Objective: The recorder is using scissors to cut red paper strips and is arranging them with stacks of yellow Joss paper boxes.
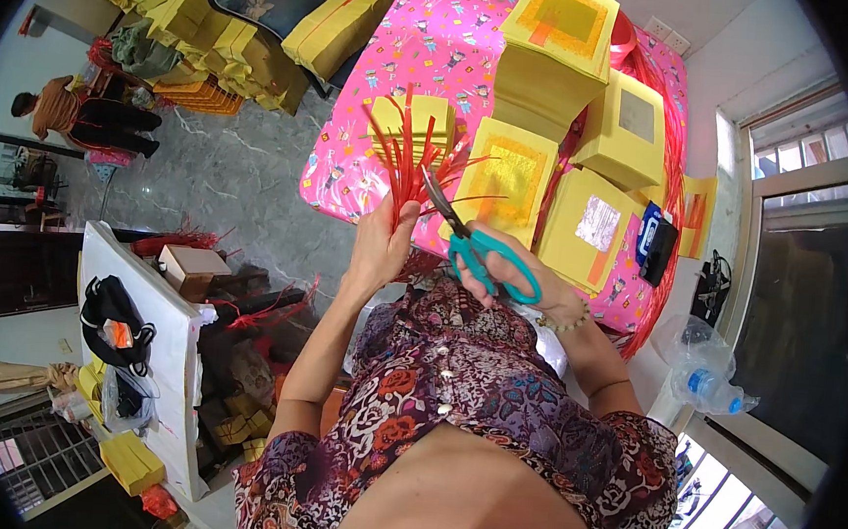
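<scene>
Gripping the red strips upright in a bunch, your left hand has its fingers and thumb pressed together around their lower ends, and the loose tops fan out above your fist. Your right hand is closed through the teal handles of a pair of scissors, whose dark blades point up and to the left, their tips at the right side of the bunch; whether they touch a strip, you cannot tell from this view. A beaded bracelet circles your right wrist.

Both hands are at the near edge of a table spread with a pink patterned tablecloth. Just behind the strips lies a small stack of yellow paper. To its right, near your scissors, is a yellow paper stack with a gold square, and beside that another with a silvery patch. A taller yellow stack with an orange-framed top rises behind them. A blue-and-black packet lies near the table's right side, where long red strands hang over the edge. Well off to your left, a person in a brown top is beside more yellow bundles.
</scene>
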A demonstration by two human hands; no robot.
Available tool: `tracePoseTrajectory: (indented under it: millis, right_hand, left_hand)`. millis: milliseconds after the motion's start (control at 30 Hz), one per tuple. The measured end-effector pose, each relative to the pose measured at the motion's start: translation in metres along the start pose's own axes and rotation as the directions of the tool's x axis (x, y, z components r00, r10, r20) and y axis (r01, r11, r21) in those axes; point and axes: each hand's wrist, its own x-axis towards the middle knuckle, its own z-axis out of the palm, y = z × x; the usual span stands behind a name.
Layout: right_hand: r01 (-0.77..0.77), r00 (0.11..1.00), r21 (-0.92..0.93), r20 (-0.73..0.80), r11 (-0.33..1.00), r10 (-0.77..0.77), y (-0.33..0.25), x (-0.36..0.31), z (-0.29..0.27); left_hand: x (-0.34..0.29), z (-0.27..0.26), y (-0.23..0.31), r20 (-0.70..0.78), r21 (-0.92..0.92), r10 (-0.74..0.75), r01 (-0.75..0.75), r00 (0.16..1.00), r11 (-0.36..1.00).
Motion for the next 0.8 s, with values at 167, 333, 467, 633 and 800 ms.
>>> tracePoseTrajectory:
  millis: [167, 333, 467, 633, 800]
  right_hand:
    - [-0.066, 0.997, 0.044, -0.04, 0.997, 0.068, 0.014, 0.007, -0.007]
    - [-0.125, 0.992, 0.041, -0.024, 0.991, 0.126, 0.02, 0.007, -0.013]
    - [-0.151, 0.989, 0.025, -0.003, 0.988, 0.151, 0.022, 0.005, -0.016]
    - [-0.113, 0.993, 0.033, 0.017, 0.993, 0.112, 0.022, 0.006, -0.017]
    - [-0.14, 0.99, 0.037, 0.018, 0.99, 0.139, 0.017, 0.004, -0.015]
  left_hand:
    - [-0.002, -0.002, -0.005, 0.002, -0.072, 0.003, -0.003, 1.0, 0.997]
    - [-0.004, -0.002, -0.007, 0.011, -0.145, 0.008, -0.006, 1.0, 0.989]
    - [-0.005, -0.003, -0.004, 0.07, -0.224, -0.003, 0.019, 0.998, 0.975]
    - [-0.006, -0.005, -0.007, 0.154, -0.266, -0.026, 0.067, 0.988, 0.962]
    - [-0.007, -0.009, 0.005, 0.203, -0.335, -0.049, 0.116, 0.978, 0.935]
